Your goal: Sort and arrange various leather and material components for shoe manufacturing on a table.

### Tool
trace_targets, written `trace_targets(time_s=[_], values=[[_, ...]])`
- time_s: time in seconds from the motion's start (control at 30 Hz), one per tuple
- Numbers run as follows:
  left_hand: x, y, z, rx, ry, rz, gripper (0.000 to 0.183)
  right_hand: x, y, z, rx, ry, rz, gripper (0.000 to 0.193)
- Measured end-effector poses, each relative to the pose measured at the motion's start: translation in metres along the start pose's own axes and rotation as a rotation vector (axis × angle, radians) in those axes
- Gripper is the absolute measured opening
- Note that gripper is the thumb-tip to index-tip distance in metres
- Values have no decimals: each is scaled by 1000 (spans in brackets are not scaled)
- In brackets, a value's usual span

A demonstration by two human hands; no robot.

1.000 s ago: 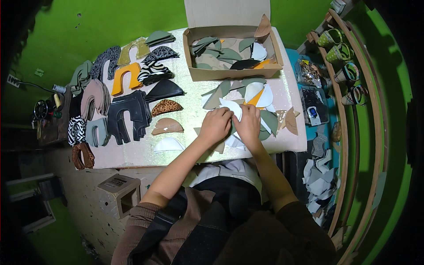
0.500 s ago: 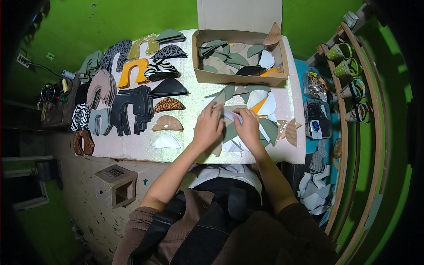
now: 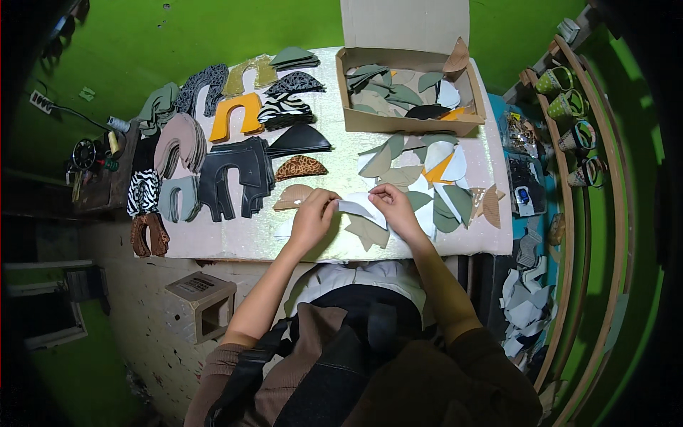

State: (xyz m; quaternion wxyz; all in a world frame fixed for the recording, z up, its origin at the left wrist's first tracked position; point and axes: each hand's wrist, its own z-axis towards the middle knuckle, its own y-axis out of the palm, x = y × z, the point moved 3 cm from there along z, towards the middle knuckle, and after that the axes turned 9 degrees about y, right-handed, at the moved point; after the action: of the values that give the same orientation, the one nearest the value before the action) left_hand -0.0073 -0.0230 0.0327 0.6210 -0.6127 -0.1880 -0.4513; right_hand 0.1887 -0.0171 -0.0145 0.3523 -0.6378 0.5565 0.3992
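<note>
At the centre of the frame both hands pinch one pale cut piece just above the worktop: the left hand has its grip clamped on the piece's left end, the right hand has its grip clamped on the right end. Just right of the hands lies a loose heap of grey-green, white and orange pieces, and above it, at upper centre, an open cardboard box holds more. On the left of the frame, sorted stacks of dark, patterned and orange pieces cover the worktop.
</note>
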Motion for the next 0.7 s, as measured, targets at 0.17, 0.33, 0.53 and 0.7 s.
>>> trace_targets(time_s=[0.17,0.33,0.53,0.7], values=[[-18,-27,-24,0,-35,-57,13,-32,44,-25,312,-631,-642,30],[-36,-46,-38,56,-38,-56,14,-20,85,-21,-46,-336,-478,26],[-63,-64,-60,29,-32,-29,15,0,124,-22,81,-282,-622,31],[-77,-66,-65,-38,72,75,14,1,139,-26,101,-189,-759,32]])
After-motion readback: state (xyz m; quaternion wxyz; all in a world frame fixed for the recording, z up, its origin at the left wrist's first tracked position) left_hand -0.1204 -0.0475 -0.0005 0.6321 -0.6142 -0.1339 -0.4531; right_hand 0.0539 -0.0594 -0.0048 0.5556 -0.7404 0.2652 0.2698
